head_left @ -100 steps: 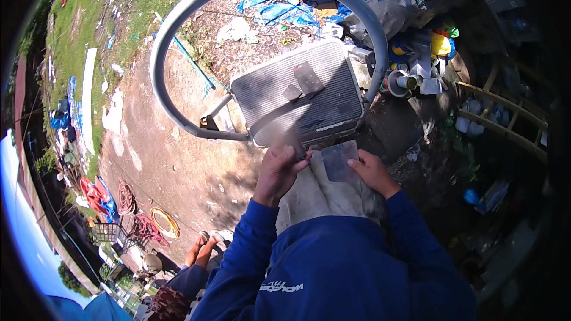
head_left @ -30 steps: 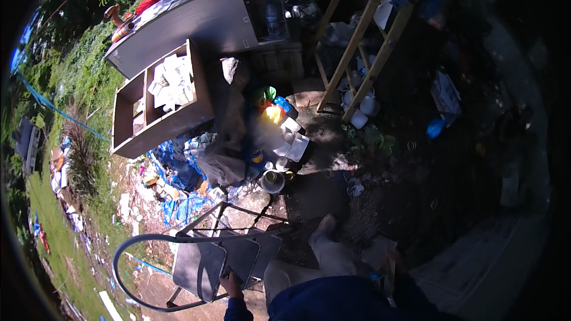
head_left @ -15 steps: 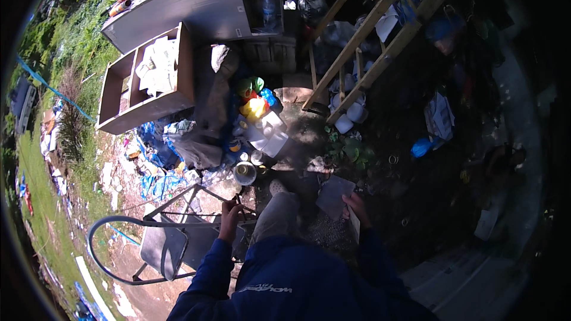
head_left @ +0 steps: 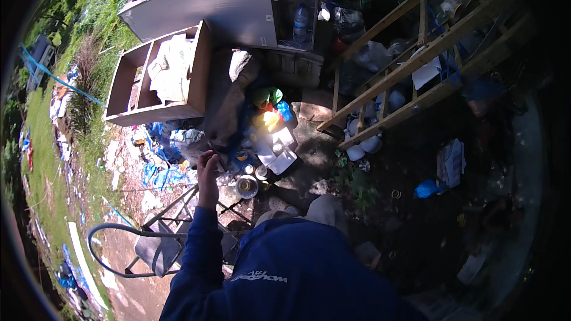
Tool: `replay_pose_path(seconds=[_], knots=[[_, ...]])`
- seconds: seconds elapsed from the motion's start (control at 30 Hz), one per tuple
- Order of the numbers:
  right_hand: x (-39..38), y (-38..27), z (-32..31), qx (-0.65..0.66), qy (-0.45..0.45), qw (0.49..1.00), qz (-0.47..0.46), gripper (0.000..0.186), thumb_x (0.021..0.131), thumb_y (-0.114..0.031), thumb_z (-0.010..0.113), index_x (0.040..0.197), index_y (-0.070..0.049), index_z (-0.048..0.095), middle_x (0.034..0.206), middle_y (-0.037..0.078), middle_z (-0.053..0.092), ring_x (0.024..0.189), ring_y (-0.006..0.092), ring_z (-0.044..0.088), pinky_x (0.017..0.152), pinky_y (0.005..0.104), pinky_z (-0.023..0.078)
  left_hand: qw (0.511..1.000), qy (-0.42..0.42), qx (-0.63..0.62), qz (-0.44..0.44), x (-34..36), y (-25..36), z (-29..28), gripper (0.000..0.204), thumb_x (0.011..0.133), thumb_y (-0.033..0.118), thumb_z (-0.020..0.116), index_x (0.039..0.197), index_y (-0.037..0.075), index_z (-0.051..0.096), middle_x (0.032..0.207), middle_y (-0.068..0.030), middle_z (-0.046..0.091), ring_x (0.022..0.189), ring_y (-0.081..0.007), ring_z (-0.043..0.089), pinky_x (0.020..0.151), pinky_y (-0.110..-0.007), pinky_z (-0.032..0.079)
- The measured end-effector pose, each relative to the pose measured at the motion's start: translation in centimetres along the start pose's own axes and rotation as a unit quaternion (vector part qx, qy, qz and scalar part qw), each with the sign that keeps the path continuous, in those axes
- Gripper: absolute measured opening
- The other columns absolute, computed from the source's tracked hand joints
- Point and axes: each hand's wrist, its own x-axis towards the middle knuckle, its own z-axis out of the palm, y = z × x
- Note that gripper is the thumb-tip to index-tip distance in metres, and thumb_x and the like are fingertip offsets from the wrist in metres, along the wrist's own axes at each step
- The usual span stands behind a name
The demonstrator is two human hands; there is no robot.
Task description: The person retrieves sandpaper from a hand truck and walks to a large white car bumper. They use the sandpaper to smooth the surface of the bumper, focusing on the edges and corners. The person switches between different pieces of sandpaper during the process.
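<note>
My left hand (head_left: 208,177) is raised in front of me, beside the rubbish heap, fingers closed round a small thin thing I cannot make out. Below it stands the grey folding step ladder (head_left: 156,248) with its curved rail. Just beyond lie round tins (head_left: 246,186), white cartons (head_left: 279,157) and bright plastic bags (head_left: 270,120). My right hand is hidden behind my blue jacket (head_left: 297,261); a dim greyish sheet (head_left: 367,254) shows past its right side.
A grey cabinet (head_left: 196,9) holds a bottle (head_left: 300,24) at the back. An open wooden box (head_left: 119,98) with papers leans before it. Wooden frames (head_left: 401,98) lean on the right over white containers (head_left: 355,152). Grass (head_left: 41,137) with scattered litter runs down the left.
My view has swung from the step ladder toward the cabinet. My left hand has moved up and left. My right hand, which held a grey sheet, has dropped out of sight.
</note>
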Motion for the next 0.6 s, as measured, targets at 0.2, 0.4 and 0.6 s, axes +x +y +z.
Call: replay_pose_path(seconds=[0.2, 0.4, 0.6], knots=[[8.0, -15.1, 8.9, -0.070, -0.089, 0.994, 0.004, 0.021, 0.103, -0.023, 0.057, 0.119, -0.011, 0.054, 0.079, 0.004, 0.055, 0.052, 0.0140, 0.049, 0.045, 0.0316, 0.041, 0.987, 0.053, -0.116, 0.098, 9.1, 3.9, 5.0, 0.041, 0.092, 0.022, 0.068, 0.127, 0.007, 0.054, 0.107, -0.0015, 0.059, 0.083, -0.0057, 0.050, 0.075, -0.023, 0.041], [18.0, -34.0, 21.3, -0.154, -0.229, 0.961, 0.034, 0.019, 0.103, -0.022, 0.057, 0.119, -0.012, 0.054, 0.079, 0.005, 0.055, 0.052, 0.0148, 0.048, 0.045, 0.0326, 0.041, 0.986, 0.090, -0.083, 0.111, 20.7, 8.7, 15.2, 0.042, 0.091, 0.024, 0.070, 0.127, 0.006, 0.057, 0.113, -0.0061, 0.061, 0.096, -0.0112, 0.056, 0.083, -0.025, 0.045], [22.2, -46.2, 39.8, -0.229, -0.310, 0.922, 0.036, 0.009, 0.107, -0.023, 0.051, 0.111, -0.015, 0.052, 0.072, 0.007, 0.051, 0.049, 0.0162, 0.047, 0.045, 0.0330, 0.038, 0.967, 0.124, 0.058, 0.213, 43.2, 20.7, 23.9, 0.050, 0.087, 0.029, 0.078, 0.124, 0.001, 0.059, 0.108, -0.0116, 0.063, 0.089, -0.0143, 0.063, 0.072, -0.027, 0.052]])
